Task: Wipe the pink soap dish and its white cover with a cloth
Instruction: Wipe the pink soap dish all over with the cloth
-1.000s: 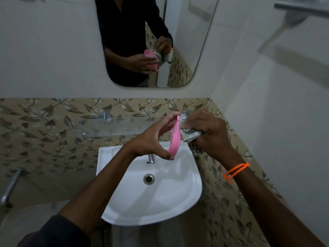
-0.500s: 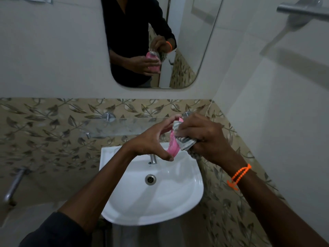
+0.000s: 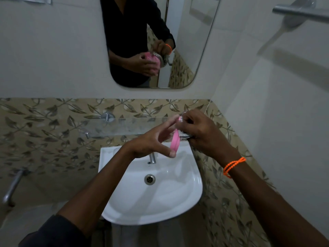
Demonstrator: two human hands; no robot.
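Hands at centre frame work the pink soap dish (image 3: 175, 139) above a white washbasin (image 3: 185, 196).

Your left hand (image 3: 151, 143) pinches the dish on edge between thumb below and fingertips above; your right hand (image 3: 201, 134), an orange bracelet (image 3: 233, 166) at the wrist, is curled tight around a grey cloth (image 3: 183, 136) pressed to the dish's right face. Behind them a glass shelf (image 3: 124, 127) runs along leaf-patterned tiles (image 3: 44, 132), plain pale wall above. A rounded mirror (image 3: 194, 41) at upper centre reflects your dark-sleeved arms and the dish. A chrome tap (image 3: 152, 158) stands at the basin's back rim, a metal rail (image 3: 300, 12) crosses the upper right, and another tap (image 3: 12, 188) shows at lower left.
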